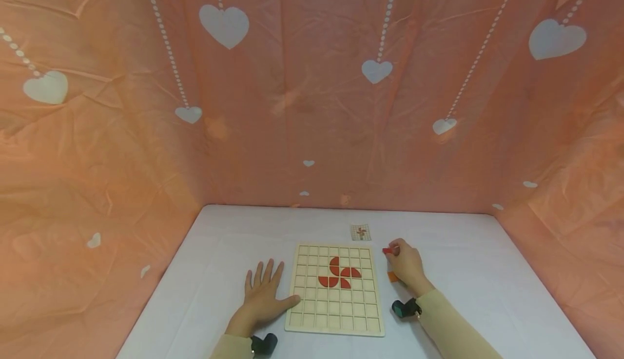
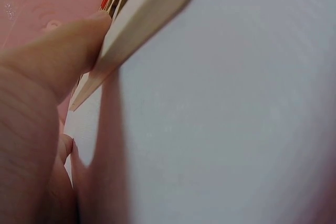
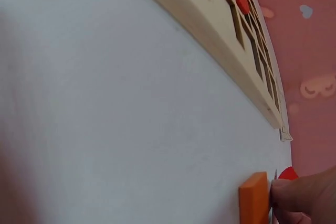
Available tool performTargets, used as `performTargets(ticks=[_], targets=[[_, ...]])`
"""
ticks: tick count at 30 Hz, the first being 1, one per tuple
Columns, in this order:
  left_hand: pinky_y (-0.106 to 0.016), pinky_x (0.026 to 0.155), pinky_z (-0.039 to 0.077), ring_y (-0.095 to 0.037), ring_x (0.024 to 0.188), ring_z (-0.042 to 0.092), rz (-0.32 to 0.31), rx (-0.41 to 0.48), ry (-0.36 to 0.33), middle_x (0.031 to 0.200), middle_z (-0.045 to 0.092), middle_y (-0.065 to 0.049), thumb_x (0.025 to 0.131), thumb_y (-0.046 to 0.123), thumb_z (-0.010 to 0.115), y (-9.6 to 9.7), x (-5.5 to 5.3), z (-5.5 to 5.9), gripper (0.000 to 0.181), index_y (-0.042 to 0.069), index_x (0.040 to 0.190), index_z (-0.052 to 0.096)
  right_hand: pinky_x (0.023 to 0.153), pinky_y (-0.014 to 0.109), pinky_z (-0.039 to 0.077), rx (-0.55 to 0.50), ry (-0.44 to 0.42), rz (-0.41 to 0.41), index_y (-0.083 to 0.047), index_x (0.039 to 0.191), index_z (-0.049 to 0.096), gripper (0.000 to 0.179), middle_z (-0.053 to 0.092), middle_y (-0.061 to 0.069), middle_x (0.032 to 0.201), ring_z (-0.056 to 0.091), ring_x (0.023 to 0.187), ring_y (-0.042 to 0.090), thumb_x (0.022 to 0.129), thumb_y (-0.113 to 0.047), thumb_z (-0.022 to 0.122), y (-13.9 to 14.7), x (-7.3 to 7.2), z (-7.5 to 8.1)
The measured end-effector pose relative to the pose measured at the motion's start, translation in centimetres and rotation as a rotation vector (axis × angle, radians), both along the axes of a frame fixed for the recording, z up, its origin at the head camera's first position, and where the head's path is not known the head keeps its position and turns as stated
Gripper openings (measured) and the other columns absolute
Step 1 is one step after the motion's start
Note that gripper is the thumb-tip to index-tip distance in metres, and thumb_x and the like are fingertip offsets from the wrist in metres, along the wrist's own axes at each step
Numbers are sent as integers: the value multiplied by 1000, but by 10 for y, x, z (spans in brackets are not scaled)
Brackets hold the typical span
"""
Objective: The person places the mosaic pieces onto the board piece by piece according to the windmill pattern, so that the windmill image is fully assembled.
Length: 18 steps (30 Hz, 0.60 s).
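Note:
A square wooden grid board (image 1: pixel 317 313) lies on the white table, with several red quarter-round pieces (image 1: pixel 333 281) set in its middle cells like a pinwheel. My left hand (image 1: pixel 263 298) lies spread at the board's left side, its thumb resting on the edge; the left wrist view shows that thumb (image 2: pixel 79 40) against the wooden rim. Off the board's upper right side, my right hand (image 1: pixel 405 261) pinches a small red piece (image 1: pixel 387 250) between thumb and fingers. Near that hand sits an orange block (image 3: pixel 253 200), partly covered by it in the head view.
A small card (image 1: pixel 361 233) printed with a grid and a pinwheel pattern lies behind the board. Pinkish-orange cloth (image 1: pixel 331 131) with pale hearts hangs around the back and sides of the white table (image 1: pixel 234 234).

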<state>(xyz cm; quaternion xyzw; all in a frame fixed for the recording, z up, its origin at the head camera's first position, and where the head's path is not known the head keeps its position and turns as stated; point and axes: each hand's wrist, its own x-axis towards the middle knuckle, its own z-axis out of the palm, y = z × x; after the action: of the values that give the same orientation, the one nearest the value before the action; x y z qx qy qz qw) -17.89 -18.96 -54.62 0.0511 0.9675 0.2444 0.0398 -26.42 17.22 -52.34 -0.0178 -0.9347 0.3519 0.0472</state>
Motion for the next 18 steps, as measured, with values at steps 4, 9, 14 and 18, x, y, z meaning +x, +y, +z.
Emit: performTargets(ticks=[4,9,14,18], targets=[[-61,110,-10,-43,144,-1,6,-6,-4,159,14,-21,77,71,61,0,-1,-1,104,7,152,29,59,30,44,-35,-46,-2,2,104,60,17,60,8,83,52,72,22,91,-8,64,0,1,-1],[-61,110,-10,-43,144,0,9,-2,-6,158,14,-22,77,71,62,1,-1,0,104,7,152,29,62,32,46,-45,-43,7,-1,101,62,14,64,9,88,53,75,21,92,-11,63,0,3,2],[-61,110,-11,-43,144,-1,9,-10,-9,159,13,-21,78,72,60,0,-1,-1,104,7,153,28,67,35,48,-32,14,40,-5,102,63,12,65,9,93,55,79,21,94,-13,62,-2,6,11],[-60,110,-11,-42,145,-3,11,-20,-13,159,12,-20,78,72,60,0,-2,-3,104,9,153,27,64,30,46,-37,-2,84,-7,108,65,16,64,5,92,54,78,19,96,-17,61,-5,7,16]])
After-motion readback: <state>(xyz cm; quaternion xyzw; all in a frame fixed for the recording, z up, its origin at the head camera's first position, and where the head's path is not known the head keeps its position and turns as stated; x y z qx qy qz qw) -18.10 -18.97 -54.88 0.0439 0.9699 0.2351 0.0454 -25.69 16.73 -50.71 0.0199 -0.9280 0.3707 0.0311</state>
